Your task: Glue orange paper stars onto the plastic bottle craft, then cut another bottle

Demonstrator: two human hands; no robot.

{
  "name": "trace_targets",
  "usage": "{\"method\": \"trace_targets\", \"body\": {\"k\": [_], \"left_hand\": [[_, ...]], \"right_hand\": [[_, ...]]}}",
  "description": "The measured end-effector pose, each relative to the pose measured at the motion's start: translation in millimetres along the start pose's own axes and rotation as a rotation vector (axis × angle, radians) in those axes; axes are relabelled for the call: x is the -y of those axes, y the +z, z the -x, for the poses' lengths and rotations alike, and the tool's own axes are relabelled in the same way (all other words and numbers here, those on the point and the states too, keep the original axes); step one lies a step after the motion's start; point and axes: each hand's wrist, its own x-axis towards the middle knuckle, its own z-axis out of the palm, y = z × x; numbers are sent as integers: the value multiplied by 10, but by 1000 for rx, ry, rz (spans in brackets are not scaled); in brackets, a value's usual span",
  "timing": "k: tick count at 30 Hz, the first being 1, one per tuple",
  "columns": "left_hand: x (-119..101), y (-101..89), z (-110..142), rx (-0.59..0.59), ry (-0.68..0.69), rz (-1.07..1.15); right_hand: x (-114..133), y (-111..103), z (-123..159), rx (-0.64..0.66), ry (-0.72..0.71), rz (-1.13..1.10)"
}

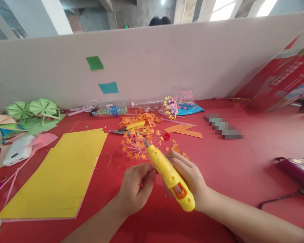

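My right hand is wrapped round a yellow glue gun with an orange trigger, its nozzle pointing up and left at a clear plastic piece stuck with orange paper stars. My left hand is closed in a pinch just left of the gun, fingers pressed together on something small that I cannot make out. Loose orange stars lie on the red tabletop round the piece.
A large yellow sheet lies at left, with a white power bank and green folded paper fans beyond. Scissors with yellow handles, plastic bottles, orange scraps and a red cap sit further back. A purple device lies at right.
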Motion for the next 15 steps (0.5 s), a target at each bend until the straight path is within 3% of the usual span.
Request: {"method": "trace_targets", "body": {"k": [4, 10, 15], "left_hand": [[2, 8, 3, 29, -46, 23], [6, 19, 3, 44, -52, 29], [17, -71, -17, -66, -81, -34]], "right_hand": [[-31, 14, -14, -4, 108, -3], [-61, 61, 17, 11, 118, -6], [-42, -28, -14, -34, 91, 29]]}}
